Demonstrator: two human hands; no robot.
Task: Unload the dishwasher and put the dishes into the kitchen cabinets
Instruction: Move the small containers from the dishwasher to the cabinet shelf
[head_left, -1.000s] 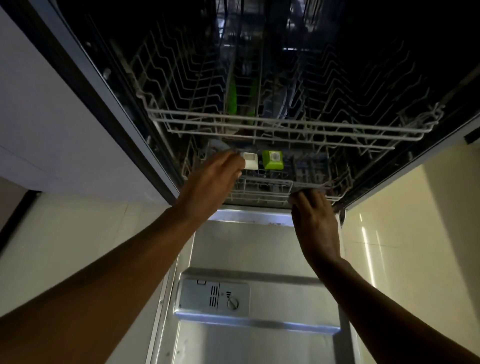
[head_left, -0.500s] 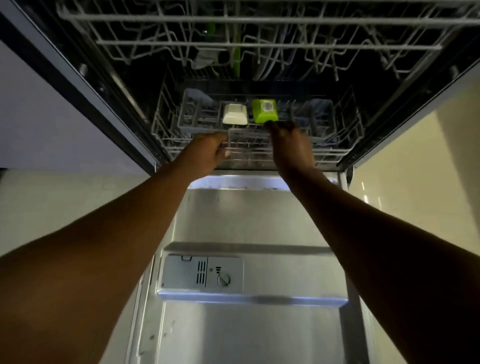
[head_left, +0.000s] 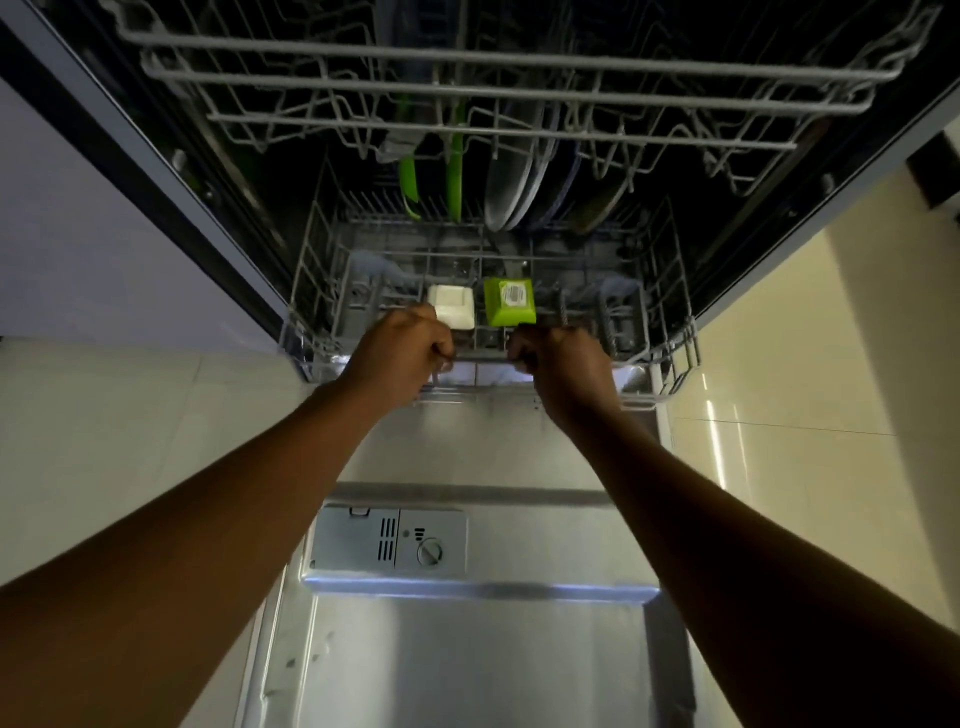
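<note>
At the lower rack (head_left: 670, 364) front rail, both hands, left (head_left: 400, 353), right (head_left: 563, 364), gripping it, green container (head_left: 508, 301) label unreadable.

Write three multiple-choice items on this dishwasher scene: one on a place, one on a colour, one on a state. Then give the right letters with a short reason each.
1. Where does the white container sit relative to the green container?
A. Left of it in the lower rack
B. On the open door
C. In the upper rack

2. What colour are the two thin plates standing on edge at the back of the lower rack?
A. Red
B. Green
C. Black

3. What are the two hands doing?
A. Both hang idle
B. One lifts a plate
C. Both grip the lower rack's front rail

Answers:
1. A: the two containers stand side by side in the lower rack, white one on the left.
2. B: both edges show bright green.
3. C: the left hand and the right hand have their fingers curled round the front wire.
</note>
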